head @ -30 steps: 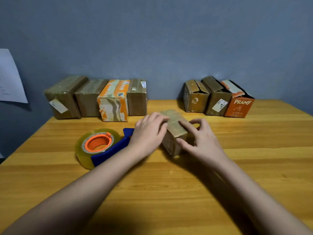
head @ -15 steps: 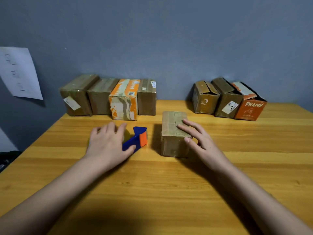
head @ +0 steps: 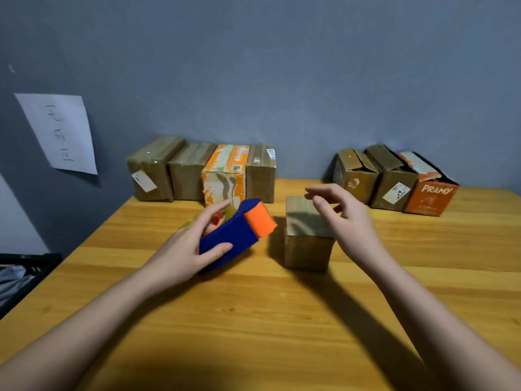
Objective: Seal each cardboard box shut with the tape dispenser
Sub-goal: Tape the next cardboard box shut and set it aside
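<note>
My left hand (head: pixel 186 249) grips the blue tape dispenser (head: pixel 234 235) by its handle and holds it tilted above the table, its orange end pointing toward the box. The tape roll is mostly hidden behind my fingers. A small brown cardboard box (head: pixel 306 238) stands on the wooden table (head: pixel 253 320) just right of the dispenser. My right hand (head: pixel 346 221) hovers over the box's right side with loosely curled fingers, holding nothing.
Several taped boxes (head: pixel 203 172) line the back wall at the left. Three boxes with loose flaps (head: pixel 394 182), one orange marked PRAMY, stand at the back right. A paper sheet (head: pixel 60 134) hangs on the wall. A dark crate (head: pixel 25 275) sits beyond the table's left edge.
My left hand left the box, took hold of the dispenser and lifted it off the table. My right hand rose from the box top. The view shifted left.
</note>
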